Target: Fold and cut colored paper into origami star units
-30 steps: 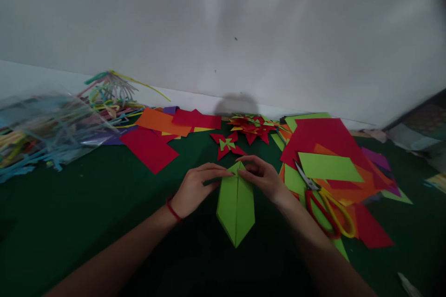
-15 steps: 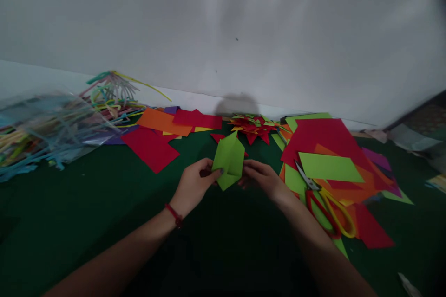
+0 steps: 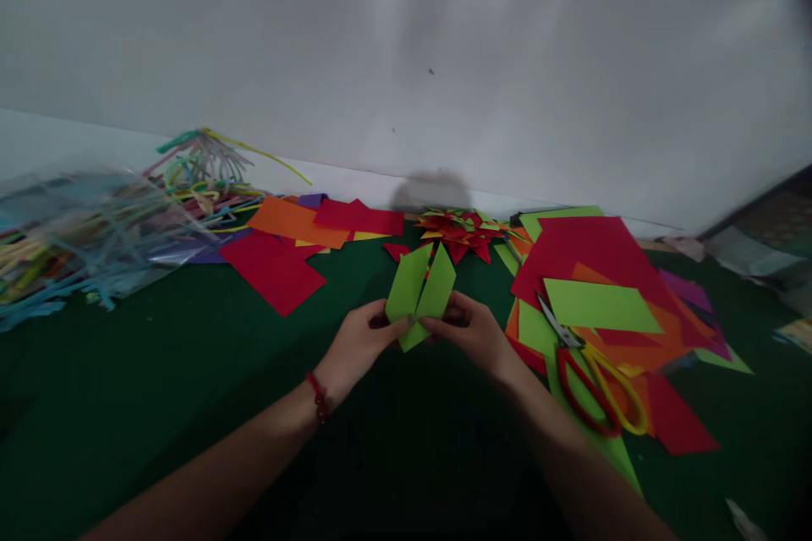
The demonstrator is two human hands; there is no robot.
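Dark green desk (image 3: 209, 372) before a pale wall (image 3: 304, 42). At left, multicoloured pipe cleaners (image 3: 216, 161) heap around a clear plastic bag (image 3: 170, 254). Beside them lie an orange sheet (image 3: 298, 221) and a red sheet (image 3: 274, 272). At right, scissors (image 3: 574, 341) with red and yellow handles rest on overlapping bright papers (image 3: 584, 254).

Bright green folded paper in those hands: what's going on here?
A person's bare left hand and right hand together hold a bright green folded paper piece by its nearer end, with two pointed flaps parted at the far end. Beyond it sits a heap of pointed red, green and orange paper shapes. Metal scissors with red and yellow handles lie untouched on coloured paper sheets to the right.
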